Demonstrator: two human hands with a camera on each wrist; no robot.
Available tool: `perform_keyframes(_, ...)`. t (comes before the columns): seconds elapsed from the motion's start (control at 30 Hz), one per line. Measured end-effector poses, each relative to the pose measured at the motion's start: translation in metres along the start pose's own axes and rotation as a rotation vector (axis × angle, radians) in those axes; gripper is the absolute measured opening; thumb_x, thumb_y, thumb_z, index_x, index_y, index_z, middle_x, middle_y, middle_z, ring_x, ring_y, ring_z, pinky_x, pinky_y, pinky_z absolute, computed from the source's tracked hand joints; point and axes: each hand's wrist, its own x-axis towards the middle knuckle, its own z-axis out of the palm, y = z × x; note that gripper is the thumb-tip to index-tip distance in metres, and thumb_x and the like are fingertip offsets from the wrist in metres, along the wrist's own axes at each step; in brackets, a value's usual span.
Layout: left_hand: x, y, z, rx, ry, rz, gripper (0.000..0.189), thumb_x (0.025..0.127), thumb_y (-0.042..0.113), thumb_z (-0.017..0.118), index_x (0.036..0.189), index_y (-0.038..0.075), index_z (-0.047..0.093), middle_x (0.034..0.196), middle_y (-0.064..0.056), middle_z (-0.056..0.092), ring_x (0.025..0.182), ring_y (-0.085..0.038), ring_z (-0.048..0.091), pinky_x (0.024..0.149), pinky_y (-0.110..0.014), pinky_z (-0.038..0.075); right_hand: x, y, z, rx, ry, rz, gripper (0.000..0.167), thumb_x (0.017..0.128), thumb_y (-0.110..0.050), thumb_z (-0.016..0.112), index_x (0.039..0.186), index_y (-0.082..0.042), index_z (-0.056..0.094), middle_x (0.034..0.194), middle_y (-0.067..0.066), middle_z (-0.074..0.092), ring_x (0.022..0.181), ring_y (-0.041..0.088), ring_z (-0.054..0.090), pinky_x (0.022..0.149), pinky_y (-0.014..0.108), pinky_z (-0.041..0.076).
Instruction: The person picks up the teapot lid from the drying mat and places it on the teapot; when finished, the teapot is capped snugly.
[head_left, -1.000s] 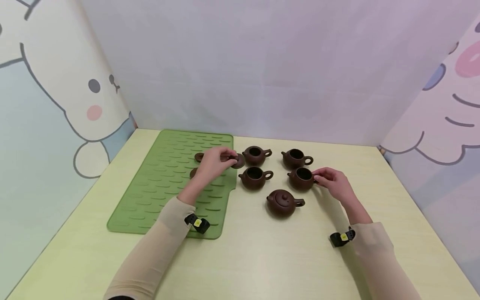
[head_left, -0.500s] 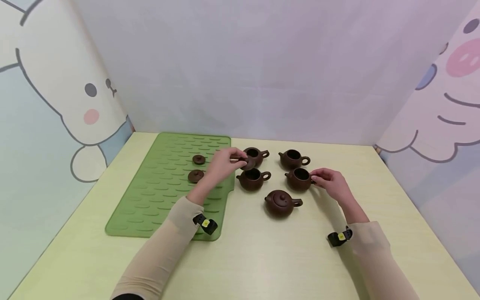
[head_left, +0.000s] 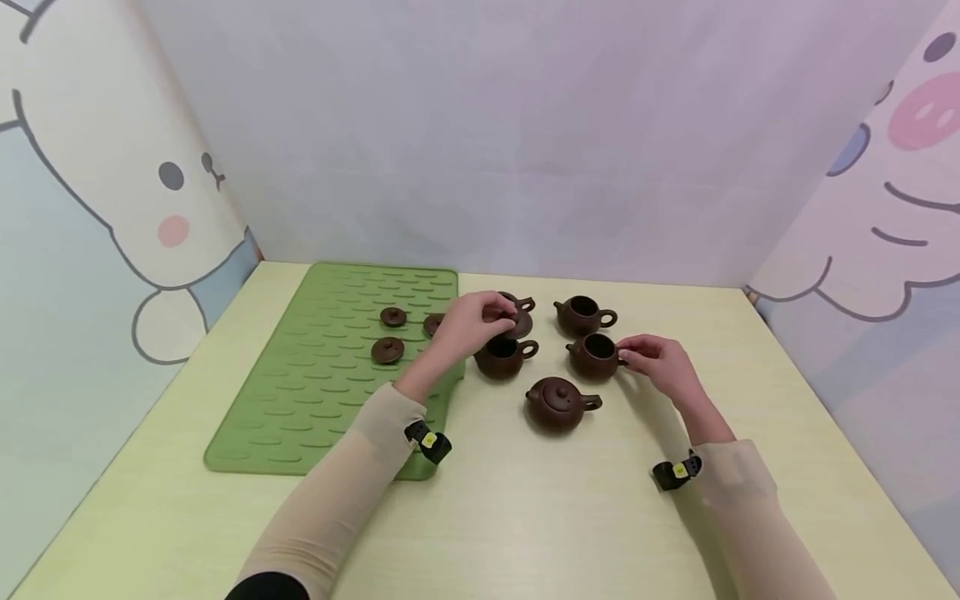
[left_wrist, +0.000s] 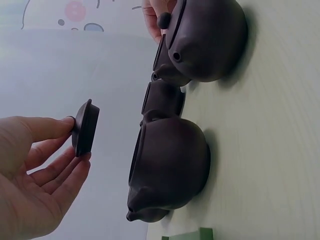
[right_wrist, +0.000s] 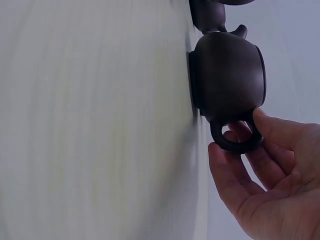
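My left hand [head_left: 474, 325] pinches a dark brown teapot lid [left_wrist: 86, 129] between thumb and fingers. It holds the lid in the air, overlapping the two left-hand teapots in the head view. Of these, the nearer lidless teapot [head_left: 501, 360] shows its dark opening, while the back one [head_left: 527, 303] is partly hidden by hand and lid. On the right, my right hand [head_left: 663, 365] grips the handle of another lidless teapot [head_left: 594, 358], which stands on the table. Thumb and fingers meet around that handle [right_wrist: 235, 146] in the right wrist view.
Behind the gripped teapot stands one more lidless teapot [head_left: 583, 315]. A teapot with its lid on [head_left: 555, 406] sits nearest the front. Lids [head_left: 387, 350] lie on the green ridged mat [head_left: 322, 417] at left, one partly behind my left hand. A pale wall [head_left: 495, 150] closes off the back.
My left hand has carried the lid rightward from the mat's edge to over the left teapots. More lids on the mat have come into sight. The right hand keeps its hold on the handle.
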Motion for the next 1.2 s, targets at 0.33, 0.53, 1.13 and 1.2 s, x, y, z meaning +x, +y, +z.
perform_keyframes(0.33,0.009,0.008,0.014,-0.015,-0.026,0.017,0.016,0.093,0.019,0.071,0.108,0.012,0.073,0.114,-0.005,0.074,0.106,-0.018,0.070,0.092,-0.030,0.057,0.000,0.000,0.001,0.042,-0.007,0.017,0.036,0.096,-0.007,0.065,0.124,0.014,0.060,0.090,-0.020,0.070,0.083,-0.011,0.064,0.079,0.015,0.058)
perform_keyframes(0.53,0.013,0.012,0.023,-0.006,-0.044,0.015,0.017,0.093,0.019,0.071,0.108,0.012,0.073,0.115,-0.004,0.073,0.107,-0.018,0.070,0.092,-0.029,0.057,0.000,0.001,0.000,0.039,-0.004,0.008,0.036,0.096,-0.008,0.065,0.124,0.014,0.061,0.091,-0.020,0.070,0.083,-0.011,0.064,0.078,0.015,0.058)
perform_keyframes(1.13,0.027,0.026,0.058,-0.009,-0.085,0.077,0.014,0.094,0.018,0.070,0.106,0.013,0.073,0.115,-0.002,0.073,0.112,-0.017,0.068,0.091,-0.023,0.056,-0.002,-0.002,0.001,0.038,-0.007,0.018,0.035,0.095,-0.007,0.066,0.123,0.014,0.061,0.092,-0.019,0.071,0.084,-0.009,0.065,0.079,0.016,0.059)
perform_keyframes(1.2,0.029,0.027,0.062,-0.010,-0.090,0.083,0.013,0.093,0.018,0.070,0.106,0.014,0.073,0.114,-0.001,0.074,0.111,-0.016,0.068,0.091,-0.022,0.056,-0.002,-0.003,0.001,0.037,-0.008,0.017,0.034,0.096,-0.007,0.065,0.123,0.014,0.061,0.093,-0.018,0.071,0.084,-0.009,0.065,0.079,0.016,0.058)
